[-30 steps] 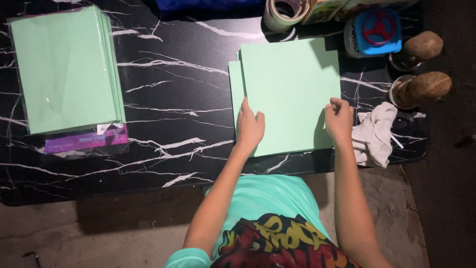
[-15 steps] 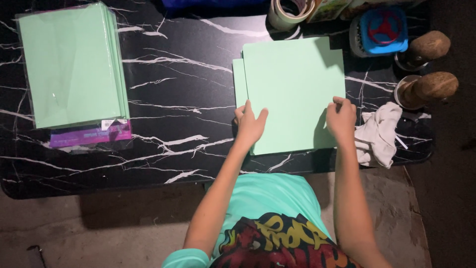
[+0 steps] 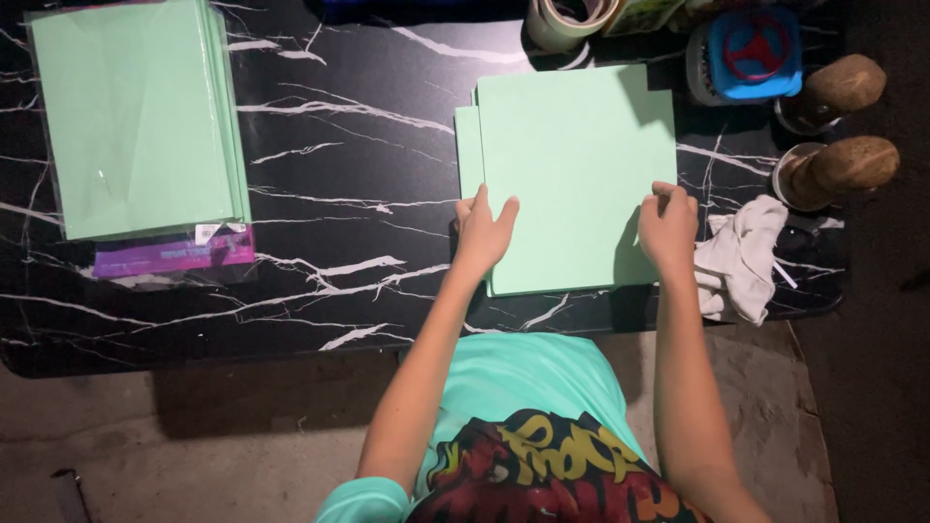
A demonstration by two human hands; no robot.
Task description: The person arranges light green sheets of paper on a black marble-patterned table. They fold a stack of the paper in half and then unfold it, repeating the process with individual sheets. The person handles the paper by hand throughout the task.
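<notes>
Left hand [image 3: 484, 230] lies flat, fingers spread, and right hand [image 3: 666, 225] pinches the right edge of green paper sheets [image 3: 572, 174] on a black marbled surface [image 3: 368, 194], a clear packet [image 3: 136, 126] of more green sheets far left.

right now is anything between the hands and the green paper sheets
Nothing visible. The left hand and right hand both rest directly on the green sheets; the white cloth lies off to the right.

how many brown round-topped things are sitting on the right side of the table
2: one brown round-topped thing at the far right edge, another just nearer, right of the white cloth. More may lie beyond the picture's top edge.
</notes>
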